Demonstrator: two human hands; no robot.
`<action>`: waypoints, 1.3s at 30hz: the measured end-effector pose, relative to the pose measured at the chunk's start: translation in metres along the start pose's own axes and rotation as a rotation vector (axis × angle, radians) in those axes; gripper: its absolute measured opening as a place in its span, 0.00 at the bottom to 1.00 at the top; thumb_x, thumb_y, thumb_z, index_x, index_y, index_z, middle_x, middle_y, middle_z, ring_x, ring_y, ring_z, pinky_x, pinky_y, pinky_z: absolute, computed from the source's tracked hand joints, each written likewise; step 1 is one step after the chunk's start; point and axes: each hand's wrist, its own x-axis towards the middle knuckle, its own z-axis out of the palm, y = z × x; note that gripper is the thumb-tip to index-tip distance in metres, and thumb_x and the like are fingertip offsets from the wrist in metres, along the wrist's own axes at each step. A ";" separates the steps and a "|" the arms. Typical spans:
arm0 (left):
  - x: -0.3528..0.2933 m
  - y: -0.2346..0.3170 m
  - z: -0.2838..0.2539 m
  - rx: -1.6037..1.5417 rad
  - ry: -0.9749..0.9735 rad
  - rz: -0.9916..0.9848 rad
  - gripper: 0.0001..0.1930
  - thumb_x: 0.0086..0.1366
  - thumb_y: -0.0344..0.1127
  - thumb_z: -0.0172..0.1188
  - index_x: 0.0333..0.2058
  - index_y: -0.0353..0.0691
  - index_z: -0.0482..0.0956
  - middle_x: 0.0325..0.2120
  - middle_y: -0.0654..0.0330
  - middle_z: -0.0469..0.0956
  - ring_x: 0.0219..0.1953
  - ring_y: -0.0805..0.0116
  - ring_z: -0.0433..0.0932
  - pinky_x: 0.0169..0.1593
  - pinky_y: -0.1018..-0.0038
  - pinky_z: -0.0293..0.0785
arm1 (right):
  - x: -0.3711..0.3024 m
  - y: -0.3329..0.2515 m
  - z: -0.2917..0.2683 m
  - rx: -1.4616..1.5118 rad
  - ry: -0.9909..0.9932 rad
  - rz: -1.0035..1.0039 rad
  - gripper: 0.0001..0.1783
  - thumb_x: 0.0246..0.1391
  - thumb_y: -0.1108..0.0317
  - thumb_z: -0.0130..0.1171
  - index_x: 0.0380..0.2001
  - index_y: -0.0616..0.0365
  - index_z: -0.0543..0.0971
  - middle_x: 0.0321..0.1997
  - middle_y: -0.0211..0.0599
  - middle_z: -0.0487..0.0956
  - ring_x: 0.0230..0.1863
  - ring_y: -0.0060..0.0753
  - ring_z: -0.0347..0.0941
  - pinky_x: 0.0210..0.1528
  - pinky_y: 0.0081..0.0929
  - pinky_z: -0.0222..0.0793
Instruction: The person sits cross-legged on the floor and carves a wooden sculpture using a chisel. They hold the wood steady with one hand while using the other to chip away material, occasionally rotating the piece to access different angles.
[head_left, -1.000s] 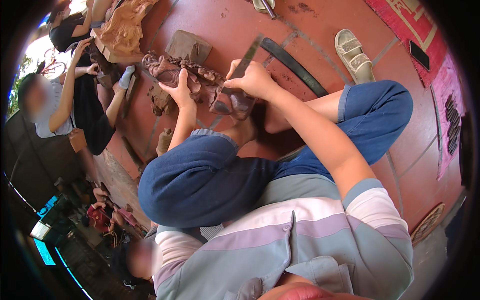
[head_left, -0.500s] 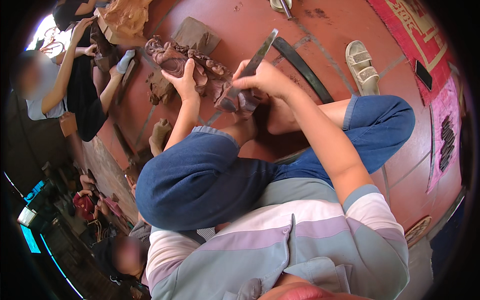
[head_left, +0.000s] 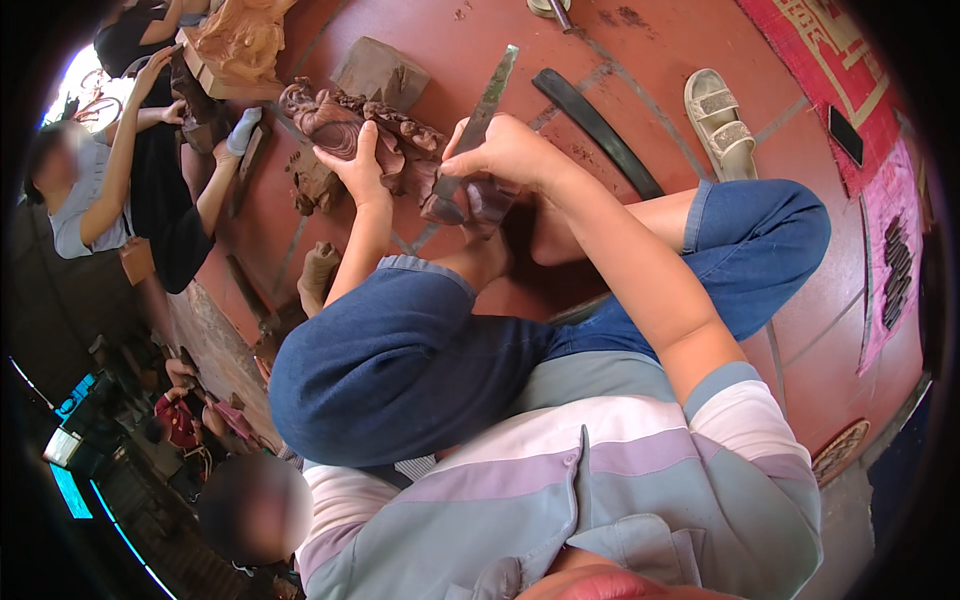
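A dark reddish-brown carved wooden figure [head_left: 335, 128] lies slantwise in front of me, its lower end by my bare foot. My left hand [head_left: 362, 172] is wrapped round its near side, thumb raised along the carved folds. Between the thumb and fingers of my right hand [head_left: 500, 155] is a long flat metal blade [head_left: 492, 92]. One end of it points up and away; the other reaches down to the base of the figure, where my hand partly hides the contact. A squared wooden block [head_left: 380, 72] stands just behind the carving.
A dark curved strip [head_left: 598, 130] lies on the red tiles to the right, near a beige sandal [head_left: 722, 125]. Farther right are a phone [head_left: 845, 137] and a pink cloth [head_left: 888, 260] with dark tools. At left, a person [head_left: 100, 190] sits near a lighter carving [head_left: 240, 45].
My right hand and the blade have shifted slightly left, and the blade's upper end stands more upright. My left hand still grips the figure, which has barely moved.
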 end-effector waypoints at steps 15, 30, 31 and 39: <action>-0.003 0.007 0.004 0.032 -0.004 -0.026 0.57 0.52 0.34 0.73 0.68 0.32 0.35 0.59 0.50 0.60 0.58 0.63 0.64 0.60 0.68 0.62 | 0.008 0.016 -0.005 -0.171 0.161 -0.196 0.08 0.44 0.67 0.67 0.30 0.55 0.81 0.27 0.30 0.80 0.26 0.21 0.75 0.29 0.22 0.70; 0.001 0.003 -0.001 -0.012 -0.005 0.009 0.57 0.51 0.33 0.73 0.68 0.33 0.35 0.57 0.51 0.60 0.57 0.64 0.65 0.60 0.68 0.62 | -0.049 0.046 0.013 0.078 0.341 -0.342 0.09 0.50 0.61 0.69 0.27 0.53 0.81 0.30 0.27 0.81 0.40 0.25 0.66 0.49 0.29 0.59; 0.001 0.001 -0.001 -0.041 -0.018 0.020 0.58 0.51 0.33 0.73 0.68 0.33 0.35 0.58 0.51 0.60 0.57 0.63 0.65 0.60 0.68 0.62 | -0.046 0.046 0.016 -0.119 0.417 -0.403 0.10 0.48 0.58 0.69 0.25 0.51 0.82 0.28 0.25 0.81 0.42 0.26 0.62 0.52 0.32 0.53; 0.007 -0.012 0.009 -0.051 -0.041 0.039 0.58 0.51 0.34 0.74 0.67 0.31 0.36 0.59 0.50 0.59 0.59 0.62 0.64 0.62 0.68 0.60 | -0.060 0.077 0.017 -0.213 0.424 -0.510 0.09 0.48 0.62 0.70 0.26 0.54 0.82 0.41 0.41 0.73 0.53 0.35 0.59 0.56 0.33 0.55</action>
